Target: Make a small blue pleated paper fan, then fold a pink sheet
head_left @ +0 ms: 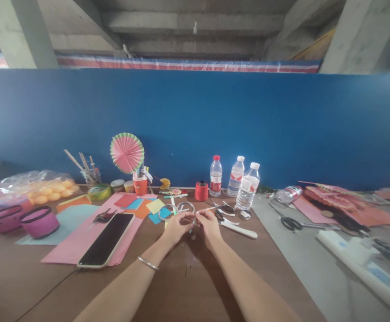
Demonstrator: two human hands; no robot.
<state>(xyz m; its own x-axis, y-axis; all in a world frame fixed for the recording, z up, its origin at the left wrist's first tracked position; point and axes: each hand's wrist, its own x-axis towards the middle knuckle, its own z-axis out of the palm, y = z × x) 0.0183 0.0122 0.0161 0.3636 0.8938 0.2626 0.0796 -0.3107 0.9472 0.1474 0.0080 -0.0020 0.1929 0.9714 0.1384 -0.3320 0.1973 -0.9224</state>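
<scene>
My left hand (177, 227) and my right hand (208, 225) meet over the brown table (181, 286), fingers curled and pinched together on a small pale item I cannot make out. A silver bangle sits on my left wrist. Just beyond the fingers lie a wire ring (177, 208), coloured paper squares (155, 206) and white-handled scissors (237, 229). A phone (106, 240) rests face up on pink paper (80, 241) to the left.
A pink paper fan (126, 153) stands in an orange cup (140, 184) by the blue wall. Red thread spool (201, 191), three water bottles (237, 176), purple baskets (39, 221), bagged yellow balls (49, 190), black scissors (293, 222) on a grey mat at right.
</scene>
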